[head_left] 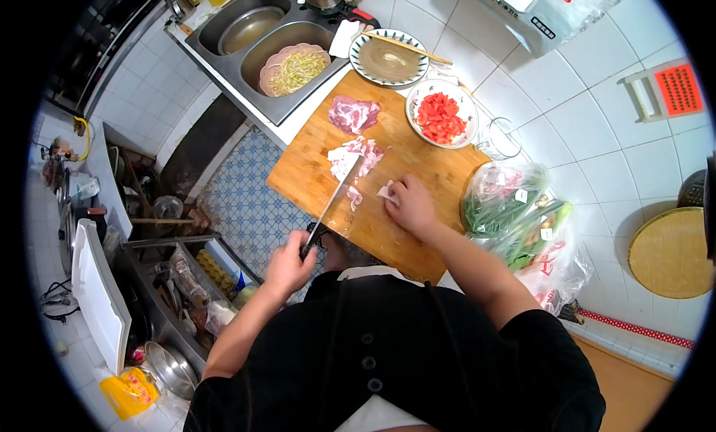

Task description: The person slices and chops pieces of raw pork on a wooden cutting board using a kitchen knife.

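My left hand [289, 262] is closed round the black handle of a kitchen knife [330, 201]. Its blade slants up and away over the wooden cutting board [418, 164], the tip end at a heap of cut raw meat [349, 158]. On the board's right part, my right hand [410, 202] pinches a pale piece of meat [388, 193], fingers curled over it. A few small meat strips [354, 199] lie between the blade and that hand. Farther up the board sits a larger uncut chunk of meat [353, 114].
Beyond the board stand a bowl of chopped red tomatoes [443, 117], a plate [388, 59] with chopsticks across it and a glass [500, 138]. Bagged green vegetables [507, 201] lie right. A double sink [257, 104] at upper left holds a pink basket of sprouts [297, 70].
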Demonstrator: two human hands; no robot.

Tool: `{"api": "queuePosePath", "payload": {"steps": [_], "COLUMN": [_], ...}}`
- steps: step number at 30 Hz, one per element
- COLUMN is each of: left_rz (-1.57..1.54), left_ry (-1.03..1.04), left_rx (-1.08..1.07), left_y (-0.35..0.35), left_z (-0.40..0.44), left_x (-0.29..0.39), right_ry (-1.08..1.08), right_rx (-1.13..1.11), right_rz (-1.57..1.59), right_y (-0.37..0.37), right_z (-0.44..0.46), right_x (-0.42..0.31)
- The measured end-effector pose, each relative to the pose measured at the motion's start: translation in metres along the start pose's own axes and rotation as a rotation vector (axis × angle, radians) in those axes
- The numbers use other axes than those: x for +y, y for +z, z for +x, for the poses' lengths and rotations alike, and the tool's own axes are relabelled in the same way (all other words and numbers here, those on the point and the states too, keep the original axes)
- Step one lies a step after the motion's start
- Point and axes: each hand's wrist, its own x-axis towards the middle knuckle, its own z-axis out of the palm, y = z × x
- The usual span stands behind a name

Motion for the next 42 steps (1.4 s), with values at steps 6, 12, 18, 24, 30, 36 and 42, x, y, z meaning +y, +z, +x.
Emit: {"api": "queuePosePath", "payload": {"steps": [6,12,18,24,30,36,42], "left_rz": [0.227,0.38,0.463,0.578,0.603,0.599,0.558], "left_ry": [0.111,0.246,0.325,0.368,0.223,0.153,0.107], "left_rx": [-0.185,-0.218,-0.267,-0.293,-0.48,-0.586,-0.526], "left_y": [0.015,0.03,0.036,0.007,0.003,0.055,0.029], "left_z": [0.025,0.038,0.053,0.05,0.064,0.111,0.079], "left_x": [0.043,0.044,0.035,0.075,0.095,0.101,0.06], "right_ry": [0.029,-0.038,-0.126,-0.131,-0.113,-0.131,-0.096], "right_rx": [0.215,0.194,0.228,0.214,0.221,0.204,0.253], "right_rz": [0.149,0.144,0.19,0.15,0.197,0.185,0.135], "right_y": [0.008,0.006,0.016,0.013,0.017,0.014,0.015], "right_z": [-0.023,-0.015,-0.017,-0.015,-0.014,-0.014,-0.012], "right_x": [-0.003,0.005,0.02,0.015,0.016,0.016,0.014]}}
